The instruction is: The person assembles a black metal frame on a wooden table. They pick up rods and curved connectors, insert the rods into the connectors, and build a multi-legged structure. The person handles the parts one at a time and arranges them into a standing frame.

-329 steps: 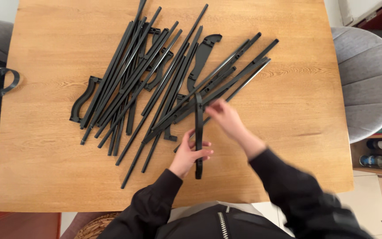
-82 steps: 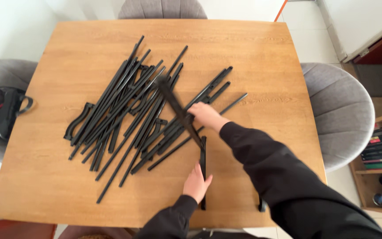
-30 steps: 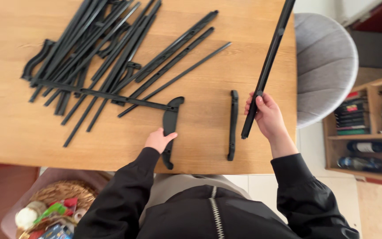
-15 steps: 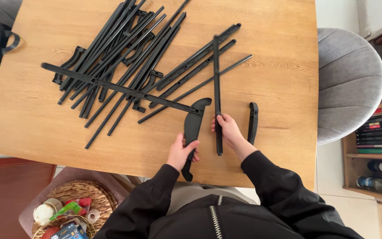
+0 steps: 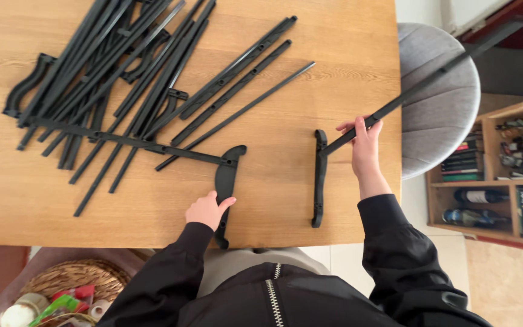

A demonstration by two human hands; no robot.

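My right hand (image 5: 364,142) grips a long black bar (image 5: 431,75) that slants up to the right past the table's edge; its lower end meets a short curved black foot piece (image 5: 318,181) lying on the wooden table (image 5: 346,54). My left hand (image 5: 207,210) rests on a second curved black foot piece (image 5: 225,181) near the front edge. A long black bar (image 5: 128,140) runs leftward from that piece's top into a pile of black bars (image 5: 104,72).
A grey upholstered chair (image 5: 440,115) stands right of the table. A wooden shelf (image 5: 503,175) with bottles and books sits at far right. A wicker basket (image 5: 68,290) with small items is on the floor at lower left.
My right hand lifted the long bar from lying upright on the table and swung it out to the right, its lower end now at the right foot piece. My left hand stayed on the left foot piece.
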